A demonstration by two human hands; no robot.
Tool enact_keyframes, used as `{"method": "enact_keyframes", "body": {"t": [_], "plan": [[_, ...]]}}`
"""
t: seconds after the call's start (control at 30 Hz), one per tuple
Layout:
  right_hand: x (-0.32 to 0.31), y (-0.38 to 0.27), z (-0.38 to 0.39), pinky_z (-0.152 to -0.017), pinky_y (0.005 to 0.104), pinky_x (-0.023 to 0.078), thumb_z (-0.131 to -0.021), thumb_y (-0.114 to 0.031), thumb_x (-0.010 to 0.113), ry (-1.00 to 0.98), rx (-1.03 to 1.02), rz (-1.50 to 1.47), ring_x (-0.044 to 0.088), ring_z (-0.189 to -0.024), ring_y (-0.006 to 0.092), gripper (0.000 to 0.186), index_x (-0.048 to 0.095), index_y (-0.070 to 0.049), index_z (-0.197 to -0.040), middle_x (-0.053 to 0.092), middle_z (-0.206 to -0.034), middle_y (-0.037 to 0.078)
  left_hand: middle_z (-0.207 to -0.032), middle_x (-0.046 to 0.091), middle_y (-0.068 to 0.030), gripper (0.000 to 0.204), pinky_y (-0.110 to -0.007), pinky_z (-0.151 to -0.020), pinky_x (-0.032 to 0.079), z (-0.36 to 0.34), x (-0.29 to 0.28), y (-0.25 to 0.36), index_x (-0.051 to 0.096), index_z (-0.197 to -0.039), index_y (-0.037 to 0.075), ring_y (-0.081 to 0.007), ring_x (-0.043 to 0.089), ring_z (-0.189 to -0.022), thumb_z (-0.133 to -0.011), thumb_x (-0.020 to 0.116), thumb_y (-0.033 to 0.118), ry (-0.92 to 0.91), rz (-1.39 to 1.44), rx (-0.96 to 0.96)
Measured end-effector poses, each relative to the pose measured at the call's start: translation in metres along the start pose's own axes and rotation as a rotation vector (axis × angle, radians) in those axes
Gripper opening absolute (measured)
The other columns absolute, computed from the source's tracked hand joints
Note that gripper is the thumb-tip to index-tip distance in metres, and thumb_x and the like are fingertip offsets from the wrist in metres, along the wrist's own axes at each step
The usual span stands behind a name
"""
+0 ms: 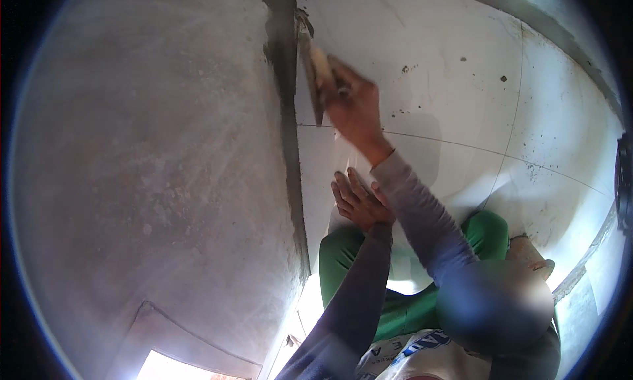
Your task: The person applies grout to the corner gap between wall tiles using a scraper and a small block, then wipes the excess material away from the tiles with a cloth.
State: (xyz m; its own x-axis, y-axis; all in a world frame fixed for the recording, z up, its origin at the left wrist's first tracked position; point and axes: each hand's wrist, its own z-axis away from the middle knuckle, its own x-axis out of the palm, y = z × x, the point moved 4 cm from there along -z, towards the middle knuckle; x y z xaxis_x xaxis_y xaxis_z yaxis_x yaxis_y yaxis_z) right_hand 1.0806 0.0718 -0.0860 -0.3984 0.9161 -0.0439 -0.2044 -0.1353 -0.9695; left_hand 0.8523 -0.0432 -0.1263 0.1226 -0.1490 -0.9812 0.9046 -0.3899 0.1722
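Note:
My right hand (353, 109) is closed around the pale handle of a plastering trowel (308, 70). The trowel's long narrow blade lies along the joint between a grey plastered wall and the white tiles, and some dark mortar (303, 22) shows at its far end. A strip of dark grey mortar (288, 103) runs down the wall's edge beside the blade. Nearer to me, my left hand (361, 200) rests on a white tile with its fingers spread, holding nothing. My right forearm passes close to its thumb side.
White tiles (461, 109) with thin joints cover the surface in front of me, with dark crumbs (504, 78) scattered over them. The rough grey wall (151, 116) fills the left side. My bent knees in green trousers (488, 235) are close behind my hands.

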Motion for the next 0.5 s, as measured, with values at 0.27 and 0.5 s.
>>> {"method": "enact_keyframes", "body": {"t": [0.27, 0.5], "plan": [[-0.034, -0.013, -0.078, -0.086, 0.0269, 0.055, -0.101, -0.007, 0.070, -0.251, -0.127, -0.247, 0.069, -0.094, 0.0104, 0.030, 0.073, 0.005, -0.128, 0.078, -0.105, 0.002, -0.170, 0.039, -0.0182, 0.066, -0.064, -0.121, 0.032, -0.002, -0.012, 0.010, 0.049, -0.161, 0.012, -0.0442, 0.037, -0.155, -0.110, 0.037, 0.052, -0.025, -0.057, 0.026], [-0.021, -0.028, -0.144, -0.087, 0.0330, 0.057, -0.098, -0.006, 0.071, -0.215, -0.485, 0.108, 0.072, -0.090, 0.0178, 0.029, 0.072, 0.000, -0.127, 0.079, -0.103, 0.013, -0.171, 0.034, -0.0226, 0.071, -0.066, -0.122, 0.030, -0.003, -0.015, 0.012, 0.042, -0.164, 0.006, -0.0488, 0.033, -0.155, -0.111, 0.035, 0.052, -0.071, -0.041, 0.034]]}}
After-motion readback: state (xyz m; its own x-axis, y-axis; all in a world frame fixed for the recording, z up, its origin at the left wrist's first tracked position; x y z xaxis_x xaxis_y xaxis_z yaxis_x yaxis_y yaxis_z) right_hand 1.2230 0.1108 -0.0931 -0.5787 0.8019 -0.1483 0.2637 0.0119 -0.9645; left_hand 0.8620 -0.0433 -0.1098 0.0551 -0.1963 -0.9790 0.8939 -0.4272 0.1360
